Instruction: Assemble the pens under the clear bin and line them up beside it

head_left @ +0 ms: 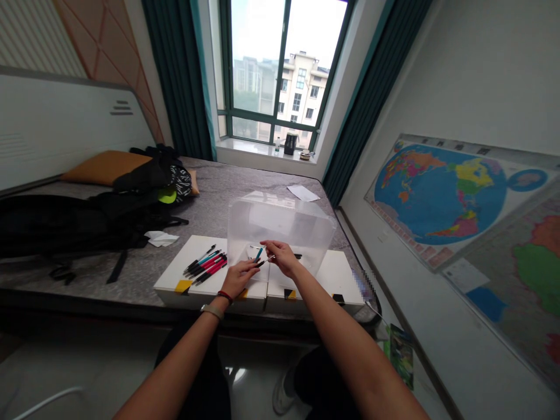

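My left hand [240, 277] is closed, its fingertips around a dark-tipped pen [261, 263]. My right hand [282, 258] pinches a thin, pale pen part [270, 258] at the end of that pen; whether the two are joined I cannot tell. A short blue pen piece [259, 254] stands up by my left fingertips. Both hands are in front of a clear plastic box [280, 224], whose open side faces me. Small dark pen pieces [298, 256] show behind my right hand. To the left lies a row of several black, blue and red pens [205, 265].
Two white boxes [175, 274] [339, 271] stand side by side on a grey mattress [210, 186] as a work surface. A white tissue [161, 238], a black bag [65, 224] and an orange cushion [105, 166] lie left. A paper sheet [303, 193] lies behind the plastic box.
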Available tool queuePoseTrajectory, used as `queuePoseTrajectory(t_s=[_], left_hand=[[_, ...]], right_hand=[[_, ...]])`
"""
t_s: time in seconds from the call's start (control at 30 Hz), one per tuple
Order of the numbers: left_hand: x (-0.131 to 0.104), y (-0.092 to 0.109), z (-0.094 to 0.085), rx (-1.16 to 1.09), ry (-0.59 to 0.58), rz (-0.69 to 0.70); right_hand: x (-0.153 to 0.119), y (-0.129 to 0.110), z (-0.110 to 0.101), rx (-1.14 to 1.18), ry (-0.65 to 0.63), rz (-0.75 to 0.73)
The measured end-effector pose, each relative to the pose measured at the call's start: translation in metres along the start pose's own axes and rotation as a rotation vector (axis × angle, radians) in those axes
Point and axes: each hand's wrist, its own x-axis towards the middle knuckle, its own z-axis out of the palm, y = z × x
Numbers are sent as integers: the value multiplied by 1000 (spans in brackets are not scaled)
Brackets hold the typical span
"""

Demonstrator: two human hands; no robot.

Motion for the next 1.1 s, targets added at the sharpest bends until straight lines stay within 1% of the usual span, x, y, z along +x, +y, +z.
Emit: queuePoseTrajectory(t_s=[0.07,0.13,0.3,0.53,0.63,0.7,0.77,0.83,0.9,0.97,1.03,1.1], left_hand=[[0,0,0,1,1,1],[0,-1,0,0,-2,6],[0,1,0,4,6,1],[1,3,0,-3,12,4],[1,-1,1,3,11,1],[0,-4,1,4,17,-5],[0,-6,1,-4,27,-8],[0,-7,2,-15,34,-4],[0,-7,2,-21,37,-3],[1,-7,2,-21,39,-8],[1,-8,3,-18,37,-14],[1,-8,3,-17,35,-15]], right_hand=[[-1,1,2,-34,-34,24],[-1,3,3,-58,-34,30],[2,6,3,-46,28,-23],[9,15,2,-180,57,-47],[8,17,3,-126,79,-43],[9,15,0,-31,163,-70],[13,10,-5,48,308,-124],[18,6,-14,38,453,-165],[23,4,-24,-91,533,-167],[26,4,-33,-333,517,-143],[26,5,-40,-652,411,-118],[24,6,-43,-981,254,-107]])
